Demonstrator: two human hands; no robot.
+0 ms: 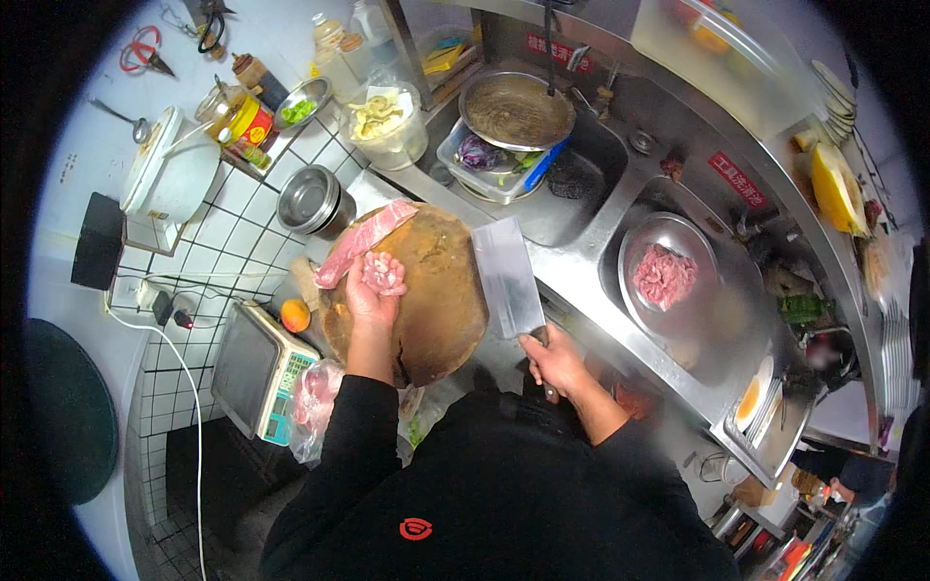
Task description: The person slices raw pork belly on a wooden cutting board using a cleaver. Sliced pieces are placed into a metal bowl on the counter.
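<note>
My left hand point(372, 303) cups a small heap of cut raw meat pieces point(384, 273) above a round wooden chopping block point(439, 305). Beside it, along the block's far left side, lies a long slab of raw pink meat point(374, 231). My right hand point(558, 361) grips the handle of a broad-bladed cleaver point(508, 272). The blade is off the block's right edge, apart from the meat. In the sink to the right, a steel bowl point(631, 279) contains more cut meat point(664, 277).
A digital scale point(251, 370) and a plastic bag of meat point(316, 407) are at left, near an orange fruit point(295, 316). Behind the block stand stacked steel bowls point(311, 197) and a plastic tub point(392, 145). A large pan point(517, 109) rests over a plastic container point(498, 181) by the sink.
</note>
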